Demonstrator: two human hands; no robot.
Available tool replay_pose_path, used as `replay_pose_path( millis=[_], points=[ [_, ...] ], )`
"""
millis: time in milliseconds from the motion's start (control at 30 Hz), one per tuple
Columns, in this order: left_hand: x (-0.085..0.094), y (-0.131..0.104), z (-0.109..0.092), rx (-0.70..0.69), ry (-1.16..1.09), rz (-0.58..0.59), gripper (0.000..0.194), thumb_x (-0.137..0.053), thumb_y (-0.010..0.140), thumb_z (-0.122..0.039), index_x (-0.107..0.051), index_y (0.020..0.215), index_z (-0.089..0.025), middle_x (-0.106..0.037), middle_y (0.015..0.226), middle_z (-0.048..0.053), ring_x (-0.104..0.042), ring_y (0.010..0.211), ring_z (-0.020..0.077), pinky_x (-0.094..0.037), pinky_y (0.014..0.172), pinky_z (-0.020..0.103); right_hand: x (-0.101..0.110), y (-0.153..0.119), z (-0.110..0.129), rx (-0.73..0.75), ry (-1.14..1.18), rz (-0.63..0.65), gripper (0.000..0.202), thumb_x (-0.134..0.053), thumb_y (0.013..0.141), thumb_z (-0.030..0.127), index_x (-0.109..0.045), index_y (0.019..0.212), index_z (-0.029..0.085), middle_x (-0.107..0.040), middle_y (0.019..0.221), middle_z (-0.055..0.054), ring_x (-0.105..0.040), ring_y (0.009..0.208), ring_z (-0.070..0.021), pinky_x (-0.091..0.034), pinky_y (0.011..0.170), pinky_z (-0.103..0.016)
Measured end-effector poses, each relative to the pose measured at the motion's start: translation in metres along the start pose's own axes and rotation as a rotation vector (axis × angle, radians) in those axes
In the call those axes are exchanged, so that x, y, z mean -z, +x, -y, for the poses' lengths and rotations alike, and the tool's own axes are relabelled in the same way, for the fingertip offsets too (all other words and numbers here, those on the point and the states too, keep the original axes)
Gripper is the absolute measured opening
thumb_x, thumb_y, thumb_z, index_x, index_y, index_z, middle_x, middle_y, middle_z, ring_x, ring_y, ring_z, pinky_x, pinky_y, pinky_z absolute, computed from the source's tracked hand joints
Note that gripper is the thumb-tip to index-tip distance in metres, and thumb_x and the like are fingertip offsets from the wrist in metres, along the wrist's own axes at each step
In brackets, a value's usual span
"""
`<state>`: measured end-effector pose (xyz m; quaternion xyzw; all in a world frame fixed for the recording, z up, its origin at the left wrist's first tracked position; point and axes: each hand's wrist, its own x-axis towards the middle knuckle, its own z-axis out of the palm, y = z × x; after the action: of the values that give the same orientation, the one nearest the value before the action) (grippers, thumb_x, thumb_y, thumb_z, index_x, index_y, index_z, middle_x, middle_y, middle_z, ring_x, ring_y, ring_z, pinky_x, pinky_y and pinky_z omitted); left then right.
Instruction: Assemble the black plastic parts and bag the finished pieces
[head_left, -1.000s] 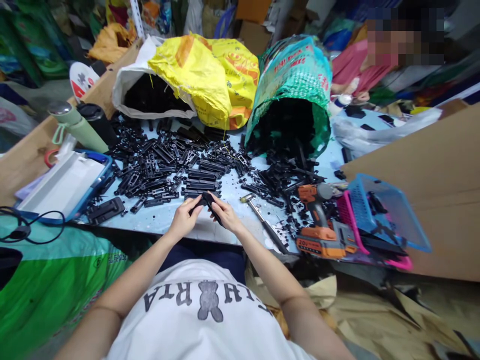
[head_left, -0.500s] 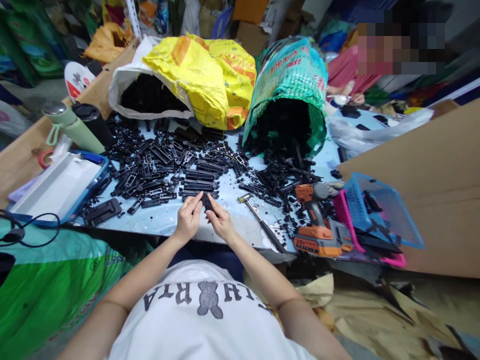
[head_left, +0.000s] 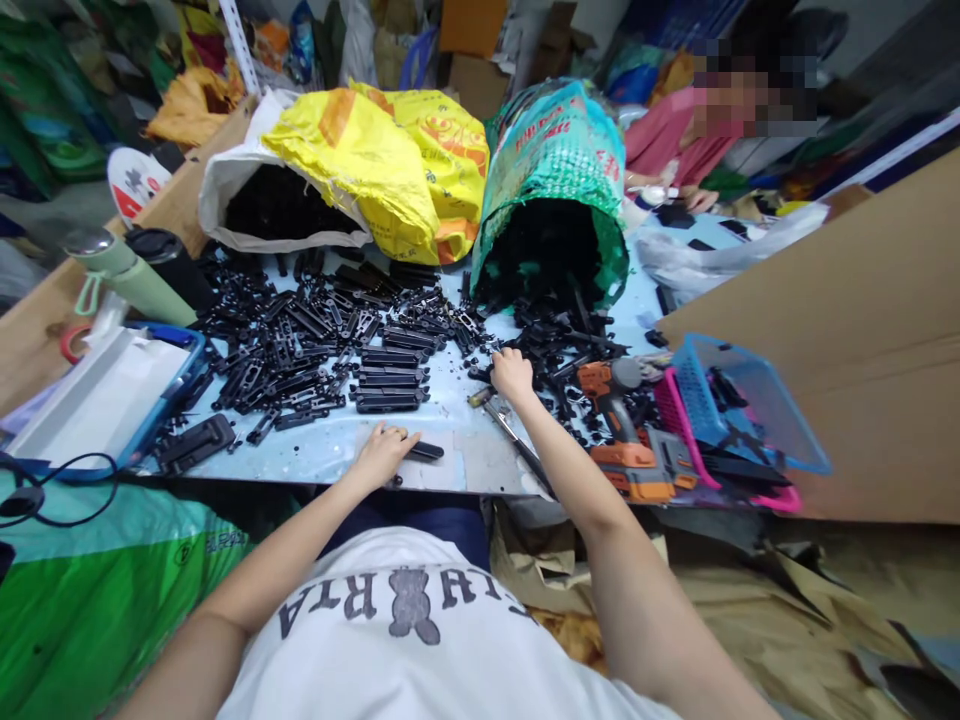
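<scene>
While both hands were together half a second ago, now they are apart. The left hand (head_left: 386, 455) is still near the front edge, gripping one end of a black part (head_left: 426, 452). The right hand (head_left: 512, 373) has gone over to the loose black bits (head_left: 559, 342); its fingers are curled, but I can't tell if they hold anything.

The table (head_left: 456, 400) is light blue and specked, with a grey patch (head_left: 484, 465) at the front. A neat row of black bars (head_left: 390, 376) lies past the left hand. A hammer (head_left: 517, 440) lies just beside the right arm, near an orange drill (head_left: 630, 462). Farther back are a yellow sack (head_left: 352, 150) and a green sack (head_left: 559, 150). Across the table is a person in a pink top (head_left: 682, 130).

The black part is long and thin, and its free end points right. I can't tell if it touches the table.
</scene>
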<state>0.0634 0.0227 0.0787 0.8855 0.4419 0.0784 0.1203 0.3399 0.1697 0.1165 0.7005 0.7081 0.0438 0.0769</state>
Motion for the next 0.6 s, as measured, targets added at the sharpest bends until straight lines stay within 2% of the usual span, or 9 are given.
replay_pose_path(
  millis=[67,133,233,400,500,600],
  points=[
    [0.0,0.005,0.006,-0.001,0.024,0.048,0.044,-0.042,0.084,-0.006,-0.049,0.125,-0.02,-0.061,0.097,0.009,-0.054,0.097,0.0207,-0.038,0.089,0.039,0.001,0.015,-0.006,-0.026,0.043,-0.029,0.031,-0.034,0.089,0.016,-0.055,0.112,0.011,-0.052,0.113,-0.018,-0.042,0.107,-0.0258,-0.036,0.082,-0.034],
    [-0.001,0.007,0.008,0.017,0.039,0.026,0.042,-0.041,0.084,-0.007,-0.05,0.124,-0.019,-0.06,0.096,0.01,-0.054,0.093,0.021,-0.04,0.083,0.036,0.004,0.03,-0.003,-0.032,0.121,-0.036,0.032,-0.033,0.092,0.02,-0.052,0.116,0.012,-0.054,0.112,-0.017,-0.043,0.107,-0.0249,-0.036,0.082,-0.033],
    [-0.002,0.005,0.005,0.03,0.031,-0.013,0.04,-0.041,0.085,-0.007,-0.051,0.122,-0.019,-0.059,0.095,0.01,-0.053,0.092,0.0213,-0.04,0.078,0.035,0.009,0.054,0.014,-0.023,0.199,-0.042,0.032,-0.035,0.093,0.028,-0.048,0.119,0.013,-0.055,0.11,-0.015,-0.046,0.104,-0.0231,-0.036,0.083,-0.031],
    [-0.006,-0.001,0.005,0.062,0.062,-0.03,0.043,-0.04,0.084,-0.005,-0.05,0.123,-0.021,-0.058,0.096,0.009,-0.053,0.09,0.0204,-0.041,0.076,0.034,0.025,0.092,0.043,-0.112,0.267,-0.204,0.036,-0.035,0.093,0.028,-0.042,0.123,0.009,-0.046,0.121,-0.017,-0.04,0.108,-0.0215,-0.033,0.088,-0.032],
    [-0.01,-0.004,0.01,0.081,0.067,-0.033,0.042,-0.04,0.085,-0.007,-0.049,0.123,-0.021,-0.058,0.098,0.008,-0.053,0.091,0.021,-0.042,0.076,0.034,0.037,0.108,0.033,-0.167,0.258,-0.241,0.035,-0.035,0.092,0.018,-0.043,0.125,0.009,-0.041,0.128,-0.02,-0.035,0.116,-0.0244,-0.029,0.092,-0.036],
    [-0.012,-0.004,0.013,0.09,0.056,-0.036,0.041,-0.04,0.085,-0.007,-0.05,0.122,-0.02,-0.058,0.099,0.009,-0.053,0.092,0.0207,-0.042,0.077,0.033,0.045,0.115,0.005,-0.371,0.222,-0.215,0.042,-0.026,0.091,0.009,-0.036,0.132,0.007,-0.032,0.135,-0.027,-0.029,0.122,-0.031,-0.028,0.092,-0.048]
  ],
)
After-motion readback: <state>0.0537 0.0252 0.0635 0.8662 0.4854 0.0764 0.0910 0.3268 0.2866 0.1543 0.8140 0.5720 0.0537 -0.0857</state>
